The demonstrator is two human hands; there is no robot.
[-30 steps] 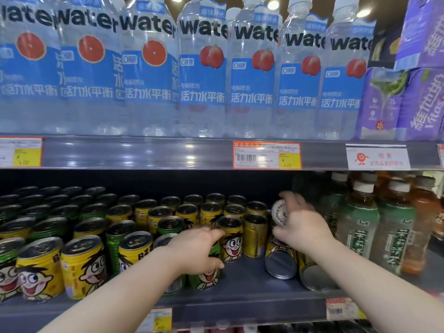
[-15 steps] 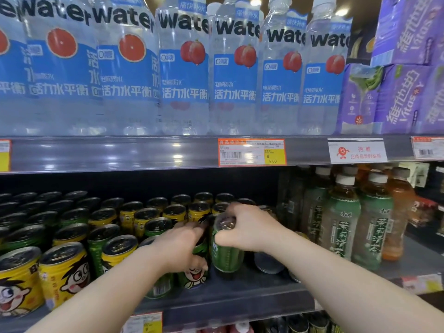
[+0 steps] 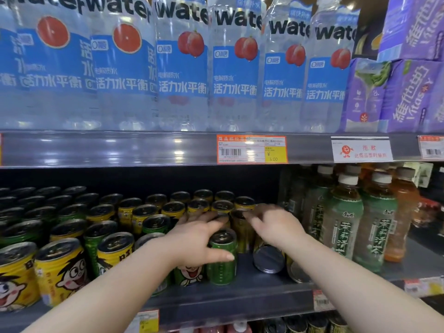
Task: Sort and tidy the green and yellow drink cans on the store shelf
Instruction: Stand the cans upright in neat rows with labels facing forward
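Two bare forearms reach in from the bottom of the head view toward the middle of the lower shelf [image 3: 240,299]. We see the left hand [image 3: 197,243] palm-down, its thumb stretched across the front of an upright green can [image 3: 222,258] and its fingers curled round behind it, so it grips that can just back from the shelf's front edge. Our right hand [image 3: 276,227] hovers over the cans behind, wrist bent down, fingers spread and blurred; we cannot tell whether they hold anything. Below it two cans lie on their sides [image 3: 269,259], bases facing the front edge. Yellow cans [image 3: 60,272] stand toward the shelf's left end, green tea bottles [image 3: 343,227] toward its right.
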